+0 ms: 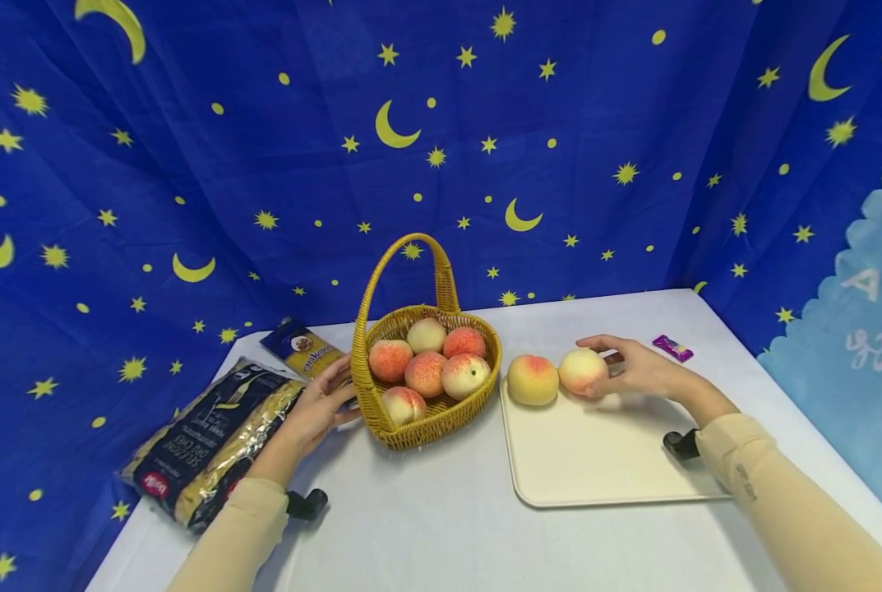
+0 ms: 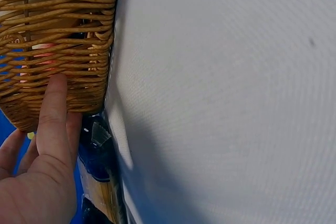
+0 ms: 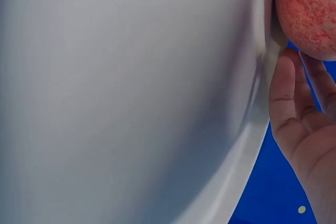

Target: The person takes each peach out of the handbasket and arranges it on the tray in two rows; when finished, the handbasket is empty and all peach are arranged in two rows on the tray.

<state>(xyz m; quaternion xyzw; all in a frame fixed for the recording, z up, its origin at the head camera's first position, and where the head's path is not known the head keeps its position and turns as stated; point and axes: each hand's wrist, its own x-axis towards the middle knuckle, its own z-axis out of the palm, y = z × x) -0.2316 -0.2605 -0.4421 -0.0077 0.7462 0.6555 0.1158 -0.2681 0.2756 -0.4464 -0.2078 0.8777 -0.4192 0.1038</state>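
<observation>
A brown heart-shaped wicker basket [image 1: 426, 432] with a tall handle holds several peaches [image 1: 424, 374]. My left hand [image 1: 324, 403] is at its left side; in the left wrist view a straight finger [image 2: 53, 108] lies along the woven wall [image 2: 58, 61]. Two more peaches sit side by side at the far left corner of a cream tray [image 1: 603, 460]. My right hand [image 1: 636, 368] reaches around the right-hand peach [image 1: 583, 372], thumb and fingers spread on either side. The right wrist view shows the fingertips right at a red-speckled peach [image 3: 310, 14]. The yellower peach [image 1: 533, 380] stands to its left.
At the left, a large dark pasta bag [image 1: 211, 444] lies on the white tablecloth [image 1: 411, 526], with a blue and yellow packet [image 1: 303, 349] behind it. A small purple wrapped sweet [image 1: 672, 348] lies beyond the right hand. A blue starry curtain [image 1: 470, 181] closes off the back.
</observation>
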